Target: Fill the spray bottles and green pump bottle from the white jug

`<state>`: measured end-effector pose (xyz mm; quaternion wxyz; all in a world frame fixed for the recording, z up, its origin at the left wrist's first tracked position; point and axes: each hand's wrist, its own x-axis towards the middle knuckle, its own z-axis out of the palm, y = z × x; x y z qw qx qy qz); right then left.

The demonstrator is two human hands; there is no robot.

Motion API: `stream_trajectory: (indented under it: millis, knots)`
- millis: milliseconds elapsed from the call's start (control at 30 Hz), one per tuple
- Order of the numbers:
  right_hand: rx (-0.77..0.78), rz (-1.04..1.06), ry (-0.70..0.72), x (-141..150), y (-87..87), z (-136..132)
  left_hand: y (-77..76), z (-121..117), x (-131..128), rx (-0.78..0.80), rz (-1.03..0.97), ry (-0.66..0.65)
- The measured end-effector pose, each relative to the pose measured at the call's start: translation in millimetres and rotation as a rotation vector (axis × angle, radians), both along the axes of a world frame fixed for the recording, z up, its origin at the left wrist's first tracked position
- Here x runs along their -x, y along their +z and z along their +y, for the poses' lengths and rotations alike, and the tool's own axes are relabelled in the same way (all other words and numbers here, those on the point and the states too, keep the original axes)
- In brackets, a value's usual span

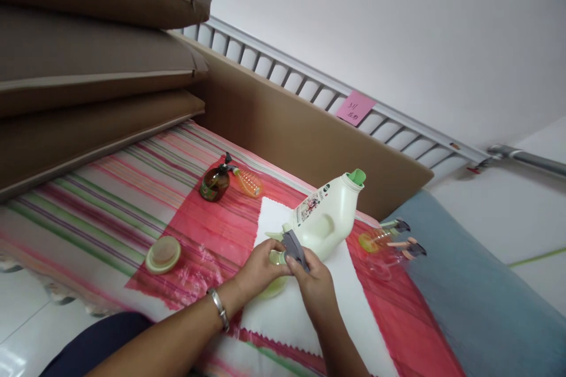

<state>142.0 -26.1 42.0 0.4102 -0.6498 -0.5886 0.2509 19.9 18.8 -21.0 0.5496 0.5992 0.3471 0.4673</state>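
Observation:
A clear spray bottle [274,290] with yellow-green liquid stands on the white cloth [349,306], partly hidden by my hands. My left hand [260,264] is closed around its neck. Fingers of my right hand [319,290] grip the grey and pale-green trigger head [293,247] on top. Whether the head is screwed on or loose, I cannot tell. Just beyond my hands is a large cream detergent jug [338,218] with a green spout and a printed label, close behind the trigger head.
A brown pump bottle [215,182] and an orange-tinted clear bottle [248,182] are at the back. On the left lies a round green-rimmed lid or container [163,255]. More spray bottles [375,240] lie right. Brown cushions [97,59] are stacked left; a brown board [283,123] borders the back.

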Motion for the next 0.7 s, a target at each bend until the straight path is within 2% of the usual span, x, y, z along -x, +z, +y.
stream_trajectory:
  millis: [167, 300, 367, 500, 533, 567, 700]
  knots:
    - [0.009, 0.028, 0.001, -1.2, -0.5, 0.3, 1.5, 0.1, 4.3, -0.103, -0.027, -0.142]
    - [-0.011, 0.010, 0.009, 0.8, -0.1, -1.0, 3.5, -4.5, 0.8, -0.074, 0.062, 0.005]
    - [-0.019, 0.002, 0.005, 1.4, -0.7, -1.4, 4.3, -3.2, -0.1, -0.029, 0.030, 0.022]
    - [-0.008, 0.016, 0.005, 0.0, -1.9, -1.0, 8.3, 4.3, 5.3, -0.010, -0.110, -0.263]
    - [-0.005, 0.019, 0.008, -0.2, -1.7, -0.8, 8.9, 4.9, 6.1, -0.003, -0.103, -0.287]
    - [-0.002, 0.020, 0.011, -0.2, -1.4, -0.6, 8.8, 4.5, 5.9, 0.010, -0.080, -0.265]
    - [0.000, 0.015, 0.008, 2.4, 0.7, -0.4, 3.7, -1.0, -0.8, 0.069, 0.014, 0.000]
